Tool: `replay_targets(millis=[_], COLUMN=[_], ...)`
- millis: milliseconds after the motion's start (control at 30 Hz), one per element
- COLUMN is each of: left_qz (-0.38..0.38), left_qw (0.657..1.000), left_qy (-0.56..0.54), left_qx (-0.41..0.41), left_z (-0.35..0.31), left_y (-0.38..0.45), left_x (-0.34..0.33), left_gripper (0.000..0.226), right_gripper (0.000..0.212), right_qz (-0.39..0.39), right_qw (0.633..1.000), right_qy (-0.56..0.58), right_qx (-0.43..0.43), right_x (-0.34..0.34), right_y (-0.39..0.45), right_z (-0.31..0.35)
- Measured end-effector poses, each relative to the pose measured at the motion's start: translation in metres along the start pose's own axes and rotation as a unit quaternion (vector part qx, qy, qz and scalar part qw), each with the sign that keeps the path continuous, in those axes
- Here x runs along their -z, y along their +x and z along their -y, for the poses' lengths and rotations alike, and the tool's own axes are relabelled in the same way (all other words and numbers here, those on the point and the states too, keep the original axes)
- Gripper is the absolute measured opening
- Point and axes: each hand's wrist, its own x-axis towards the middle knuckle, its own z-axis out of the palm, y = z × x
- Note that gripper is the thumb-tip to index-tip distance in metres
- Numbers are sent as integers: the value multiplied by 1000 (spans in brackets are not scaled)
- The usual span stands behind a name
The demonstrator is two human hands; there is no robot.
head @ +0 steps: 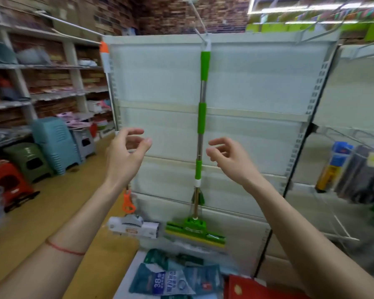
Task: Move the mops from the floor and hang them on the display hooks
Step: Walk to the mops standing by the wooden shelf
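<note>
A green-handled sponge mop with a steel shaft [202,134] hangs upright from a white display hook [198,20] at the top of the pale shelving back panel [257,83], its green head just above the base shelf. Beside it, at the panel's left edge, hangs an orange-and-white mop [107,67]. Both the left hand [125,156] and the right hand [229,158] are raised on either side of the green shaft, fingers loosely curled and grasping nothing.

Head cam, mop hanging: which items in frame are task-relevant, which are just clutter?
Task-relevant:
- green mop, hanging from display hook
- orange-and-white mop at the panel's left edge
- left hand and right hand, both open and empty

Clutter:
- stacked plastic stools
- blue packets
- red box
</note>
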Motion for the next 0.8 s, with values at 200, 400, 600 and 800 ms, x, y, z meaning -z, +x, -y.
replay_targets(millis=[200,400,600,800], left_qz=[42,49,25,-46], left_qw=[998,997,999,998], left_qy=[-46,-53,-40,14], left_qx=[-8,-15,-1,38], left_z=[-6,-14,-9,7], left_y=[-4,-3,-7,-21], left_x=[-38,-50,-35,17], left_gripper=[30,26,27,22], right_gripper=[27,27,21,15], right_qz=[-47,-54,-4,89], right_qw=[998,998,1000,993], right_qy=[-20,-11,8,64], right_qx=[-22,-19,6,41], right_x=[43,56,31,-36], right_y=[-16,-19,-1,26], right_z=[-10,-13,-13,-4])
